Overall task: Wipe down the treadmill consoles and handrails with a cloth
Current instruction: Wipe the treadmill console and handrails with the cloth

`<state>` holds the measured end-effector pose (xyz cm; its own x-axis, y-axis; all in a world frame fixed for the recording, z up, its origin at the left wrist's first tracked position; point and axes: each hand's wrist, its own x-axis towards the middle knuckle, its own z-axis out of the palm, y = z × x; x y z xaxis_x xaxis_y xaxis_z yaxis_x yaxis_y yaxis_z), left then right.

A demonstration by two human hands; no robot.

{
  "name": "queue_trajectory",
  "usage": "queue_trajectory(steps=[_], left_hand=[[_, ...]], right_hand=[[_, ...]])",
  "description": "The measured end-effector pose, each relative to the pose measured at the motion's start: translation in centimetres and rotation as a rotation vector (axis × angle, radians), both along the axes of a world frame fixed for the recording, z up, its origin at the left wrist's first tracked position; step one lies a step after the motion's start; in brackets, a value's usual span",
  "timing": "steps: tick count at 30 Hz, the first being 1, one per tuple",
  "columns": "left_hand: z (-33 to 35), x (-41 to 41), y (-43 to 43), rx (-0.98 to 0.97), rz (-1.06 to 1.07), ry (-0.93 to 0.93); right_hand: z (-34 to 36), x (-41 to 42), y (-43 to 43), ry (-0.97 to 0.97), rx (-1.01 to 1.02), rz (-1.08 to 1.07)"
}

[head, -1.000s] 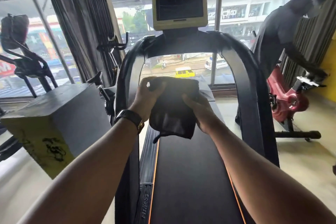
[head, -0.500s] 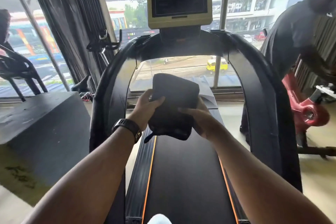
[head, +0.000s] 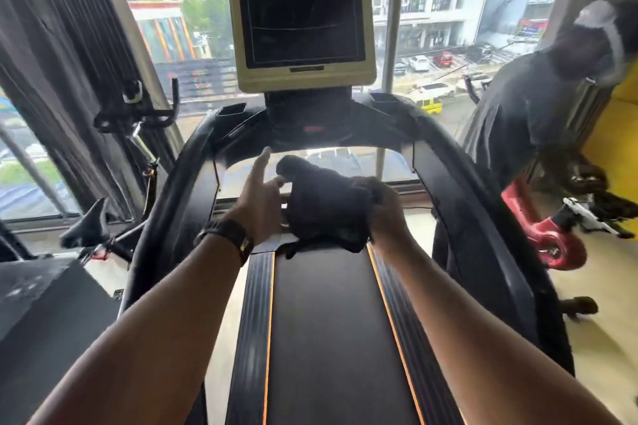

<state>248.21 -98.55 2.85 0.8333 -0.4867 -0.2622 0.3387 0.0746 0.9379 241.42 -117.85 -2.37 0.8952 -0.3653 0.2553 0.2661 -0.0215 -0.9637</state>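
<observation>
The right hand (head: 386, 214) grasps the dark cloth (head: 324, 207), which hangs bunched in the air above the front of the belt (head: 324, 338). The left hand (head: 262, 198) is released, its fingers straight, just beside the cloth; if it touches, I cannot tell. Ahead stand the console (head: 310, 124) and the screen (head: 300, 31), with the handrails (head: 183, 203) at both sides. It seems better to first spread the cloth flat over the palm, then wipe the screen softly from top to bottom.

Red exercise bike (head: 552, 247), grey curtains (head: 51, 52)
</observation>
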Motion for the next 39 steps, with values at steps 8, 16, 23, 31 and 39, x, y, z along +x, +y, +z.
queue_trajectory(steps=[8, 16, 23, 31, 39], left_hand=[[7.0, 8.5, -6.1, 0.009, 0.126, -0.304], [6.7, 18.2, -13.7, 0.061, -0.006, -0.436], [6.5, 31.8, -21.9, 0.271, 0.035, -0.57], [3.3, 44.1, -27.4, 0.571, -0.022, -0.796], [-0.8, 58.4, -32.0, 0.949, -0.269, -1.189]], right_hand=[[7.3, 5.9, -3.6, 0.059, 0.299, 0.203], [6.6, 15.1, -9.0, 0.206, 0.012, 0.203], [6.8, 28.5, -15.4, 0.151, -0.327, -0.165], [5.3, 38.7, -21.3, 0.275, -0.659, -0.521], [1.2, 53.5, -25.7, 0.408, -1.027, -0.708]])
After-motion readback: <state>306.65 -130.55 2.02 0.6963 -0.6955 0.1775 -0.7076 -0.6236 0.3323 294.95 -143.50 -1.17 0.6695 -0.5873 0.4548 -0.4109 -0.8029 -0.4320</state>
